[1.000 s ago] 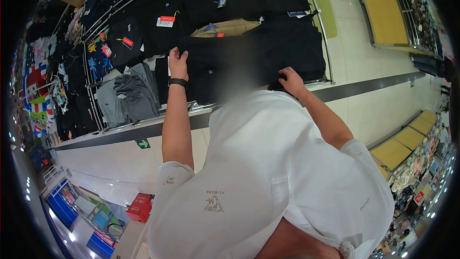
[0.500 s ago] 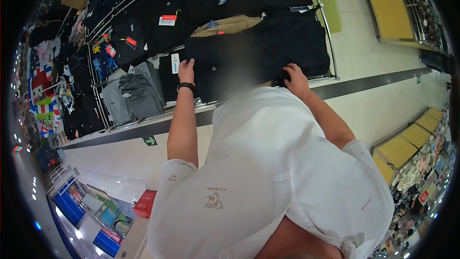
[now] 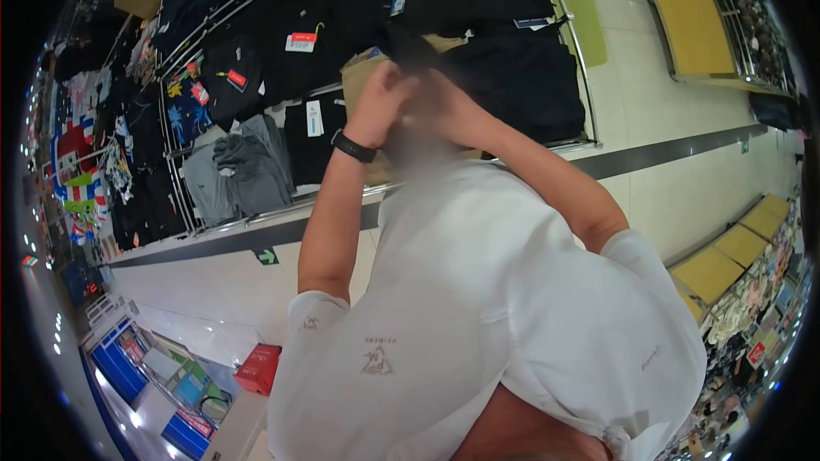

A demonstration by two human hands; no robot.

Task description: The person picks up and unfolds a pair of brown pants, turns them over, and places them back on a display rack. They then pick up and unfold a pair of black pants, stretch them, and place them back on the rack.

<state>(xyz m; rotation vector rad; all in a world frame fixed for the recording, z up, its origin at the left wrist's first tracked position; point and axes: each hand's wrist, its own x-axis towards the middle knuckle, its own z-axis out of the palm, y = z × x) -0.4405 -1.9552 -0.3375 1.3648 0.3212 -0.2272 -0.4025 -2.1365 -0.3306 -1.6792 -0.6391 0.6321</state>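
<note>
My left hand (image 3: 381, 106), with a dark band on its wrist, is closed on a bunched black garment (image 3: 408, 44) over the middle of the display. My right hand (image 3: 461, 113) meets it from the right, closed at the same cloth, though a blurred patch covers its fingertips. Beneath and beside the hands a khaki garment (image 3: 360, 77) shows. More black folded clothing (image 3: 521, 85) lies just right of my right hand. Left of my left wrist is black clothing with a white tag (image 3: 314, 118).
Grey folded garments (image 3: 248, 166) lie at the display's left front. A metal rail (image 3: 579, 60) bounds the right end. Black clothes with a red tag (image 3: 302, 41) lie behind. Yellow-topped stands (image 3: 692, 21) are across the aisle; a red box (image 3: 259, 369) sits at lower left.
Both hands have come together at the middle from the garment's two ends. The left part of the black garment has been drawn up and inward, uncovering more of the khaki one.
</note>
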